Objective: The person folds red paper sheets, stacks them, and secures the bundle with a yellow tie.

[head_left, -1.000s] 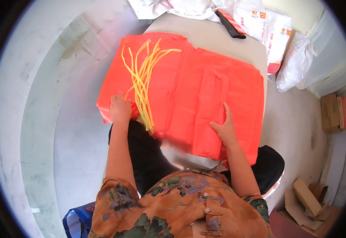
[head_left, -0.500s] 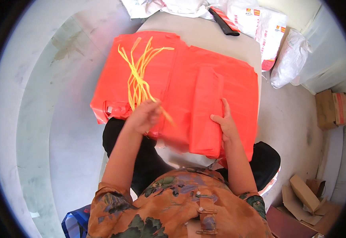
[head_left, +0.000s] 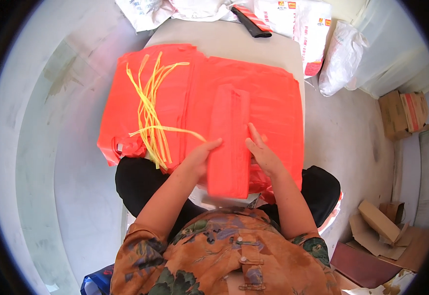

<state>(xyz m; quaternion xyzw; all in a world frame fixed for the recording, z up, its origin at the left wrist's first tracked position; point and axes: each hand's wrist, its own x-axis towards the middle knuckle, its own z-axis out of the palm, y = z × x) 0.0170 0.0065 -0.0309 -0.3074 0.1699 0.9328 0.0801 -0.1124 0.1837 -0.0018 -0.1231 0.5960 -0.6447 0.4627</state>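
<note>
A folded bundle of red plastic [head_left: 228,147] stands out lengthwise on a wide red plastic stack [head_left: 276,98]. My left hand [head_left: 200,156] grips its left edge, the fingers partly hidden behind it. From the right, my right hand [head_left: 263,156] clasps the opposite edge, thumb in front. Several yellow plastic strips [head_left: 149,105] lie crossed in a loose bunch on another red stack [head_left: 168,73] to the left. One strip stretches from that bunch to my left hand; whether the fingers pinch its end I cannot tell.
The stacks rest on a beige surface [head_left: 199,34] over my black-trousered legs. Beyond it are white sacks [head_left: 278,19] and a black-and-red packet [head_left: 251,22]. Cardboard boxes [head_left: 399,115] stand at right, with opened cardboard [head_left: 377,231] at lower right. A blue bag [head_left: 96,282] is at lower left.
My left hand has moved from the yellow strips to the left edge of the folded bundle. The right hand stays on its right edge. The whole view has shifted somewhat.
</note>
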